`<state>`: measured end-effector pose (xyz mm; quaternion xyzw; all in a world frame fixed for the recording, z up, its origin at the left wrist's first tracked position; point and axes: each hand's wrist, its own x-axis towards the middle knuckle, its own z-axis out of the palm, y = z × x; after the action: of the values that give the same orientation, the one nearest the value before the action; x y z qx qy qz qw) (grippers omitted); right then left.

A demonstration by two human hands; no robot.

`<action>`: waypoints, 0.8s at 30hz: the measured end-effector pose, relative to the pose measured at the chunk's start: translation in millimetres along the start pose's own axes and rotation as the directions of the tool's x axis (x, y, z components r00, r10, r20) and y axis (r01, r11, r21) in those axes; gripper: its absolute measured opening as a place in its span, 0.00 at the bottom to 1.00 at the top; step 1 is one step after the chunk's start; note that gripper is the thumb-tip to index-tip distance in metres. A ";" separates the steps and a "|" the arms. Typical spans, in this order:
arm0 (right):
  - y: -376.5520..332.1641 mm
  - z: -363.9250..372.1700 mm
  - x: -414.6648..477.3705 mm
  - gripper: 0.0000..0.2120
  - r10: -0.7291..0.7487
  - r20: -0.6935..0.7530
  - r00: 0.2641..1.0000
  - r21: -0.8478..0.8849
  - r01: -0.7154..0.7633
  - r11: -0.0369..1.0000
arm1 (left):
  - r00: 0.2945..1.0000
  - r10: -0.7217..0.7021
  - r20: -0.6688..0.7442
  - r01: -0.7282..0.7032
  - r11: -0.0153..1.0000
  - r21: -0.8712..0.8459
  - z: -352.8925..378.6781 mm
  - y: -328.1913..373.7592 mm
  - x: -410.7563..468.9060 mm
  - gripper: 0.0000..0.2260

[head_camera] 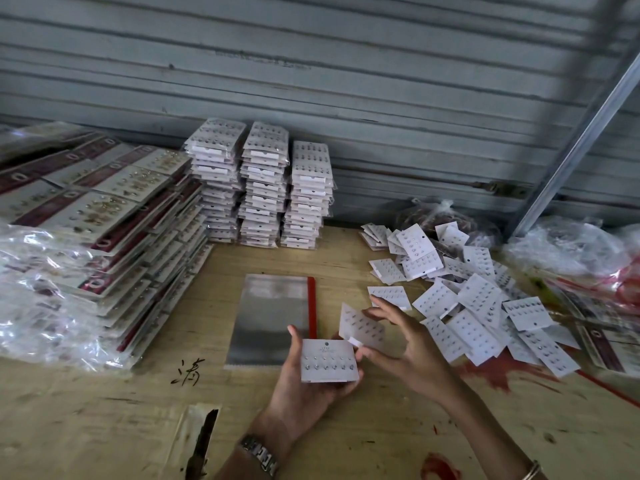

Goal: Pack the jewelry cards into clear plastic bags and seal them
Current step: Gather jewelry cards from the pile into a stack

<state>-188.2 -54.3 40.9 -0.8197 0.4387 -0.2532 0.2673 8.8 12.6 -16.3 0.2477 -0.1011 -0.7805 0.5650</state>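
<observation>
My left hand [304, 393] cups a white jewelry card [328, 361] with rows of small studs, thumb along its left edge. Just right of it, my right hand [408, 351] pinches a second white card [360, 329] between thumb and fingers, tilted above the table. A stack of clear plastic bags [270, 320] with a red strip on its right side lies flat just beyond my hands. A loose heap of unpacked white cards [467, 299] spreads over the table to the right.
Three tall stacks of bagged white cards [263, 181] stand at the back by the corrugated wall. Stacks of larger maroon-and-white cards [114, 216], partly in plastic wrap, fill the left. Crumpled plastic bags [568, 247] and a metal bar [575, 147] sit at the right.
</observation>
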 end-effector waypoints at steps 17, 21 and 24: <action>-39.2 18.9 -3.8 0.45 -0.123 0.268 0.956 -0.228 0.187 0.955 | 0.997 -0.004 0.072 0.003 1.000 0.021 -4.8 -1.0 2.8 0.43; -36.7 18.0 -3.7 0.45 -0.115 0.288 0.951 -0.220 0.183 0.958 | 0.995 -0.002 0.103 -0.002 0.999 0.036 -2.3 -1.1 1.7 0.41; -33.4 19.7 -3.1 0.44 -0.122 0.272 0.955 -0.224 0.186 0.957 | 0.991 0.010 0.134 -0.015 0.999 0.035 -0.3 -0.3 0.3 0.39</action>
<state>-157.4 -31.7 48.1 -0.9043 0.3629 -0.1092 0.1964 8.6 12.4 -16.7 0.2044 -0.1542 -0.7900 0.5571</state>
